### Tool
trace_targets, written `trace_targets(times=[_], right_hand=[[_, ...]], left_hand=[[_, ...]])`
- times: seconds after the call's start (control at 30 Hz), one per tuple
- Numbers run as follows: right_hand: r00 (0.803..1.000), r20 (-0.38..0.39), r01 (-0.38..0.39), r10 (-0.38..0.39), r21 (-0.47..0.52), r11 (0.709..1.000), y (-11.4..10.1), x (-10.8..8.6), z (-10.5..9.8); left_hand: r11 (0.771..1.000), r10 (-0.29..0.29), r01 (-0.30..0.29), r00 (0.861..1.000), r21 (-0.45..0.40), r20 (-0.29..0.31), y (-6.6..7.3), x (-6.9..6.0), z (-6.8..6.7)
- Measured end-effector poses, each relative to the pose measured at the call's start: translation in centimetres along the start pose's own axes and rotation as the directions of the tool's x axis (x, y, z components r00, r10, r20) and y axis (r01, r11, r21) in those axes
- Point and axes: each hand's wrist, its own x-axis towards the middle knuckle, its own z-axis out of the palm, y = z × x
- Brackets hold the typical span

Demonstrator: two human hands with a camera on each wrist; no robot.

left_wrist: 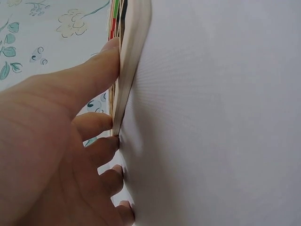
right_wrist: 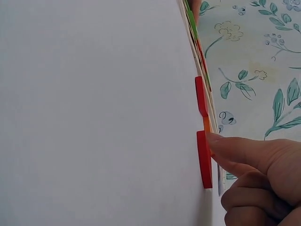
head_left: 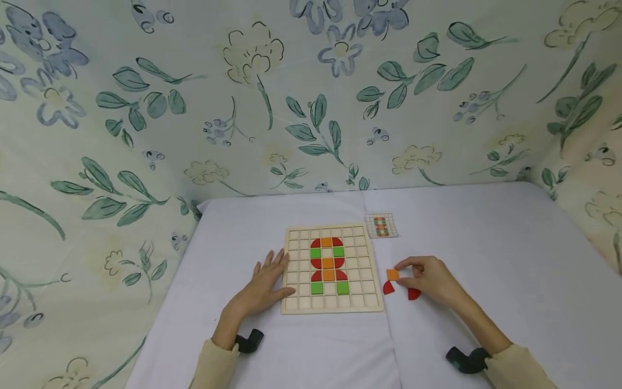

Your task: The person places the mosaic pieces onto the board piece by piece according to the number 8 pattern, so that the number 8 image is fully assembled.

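A light wooden grid board point(head_left: 359, 292) lies on the white cloth, with red quarter-round, orange square and green square tiles set in its middle columns. My left hand point(head_left: 264, 283) rests at the board's left edge, fingers spread, with the thumb on the rim; the left wrist view shows the thumb against the board's side point(left_wrist: 134, 52). To the right of the board, my right hand point(head_left: 432, 278) pinches an orange square tile point(head_left: 392, 275) between thumb and index finger. Two red quarter-round tiles, one on the left point(head_left: 388, 287) and one under the hand point(head_left: 413, 294), lie close by.
A small pattern card point(head_left: 382, 226) showing a red, green and orange figure lies beyond the board's upper right corner. White cloth point(head_left: 461, 227) covers the table. A floral curtain point(head_left: 311, 178) hangs behind and at the sides. Black wrist devices sit on both wrists.
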Motion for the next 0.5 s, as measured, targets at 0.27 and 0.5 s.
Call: trace_targets(times=[0.27, 0.5], right_hand=[[1.000, -0.004, -0.005, 0.005, 0.009, 1.000, -0.19, 0.04, 0.14], [1.000, -0.018, 0.005, -0.005, -0.016, 1.000, -0.29, -0.21, 0.10]], left_hand=[[1.000, -0.002, 0.002, 1.000, -0.017, -0.008, -0.13, -0.17, 0.06], [1.000, 0.013, -0.013, 1.000, -0.023, 0.000, -0.31, -0.29, 0.02]])
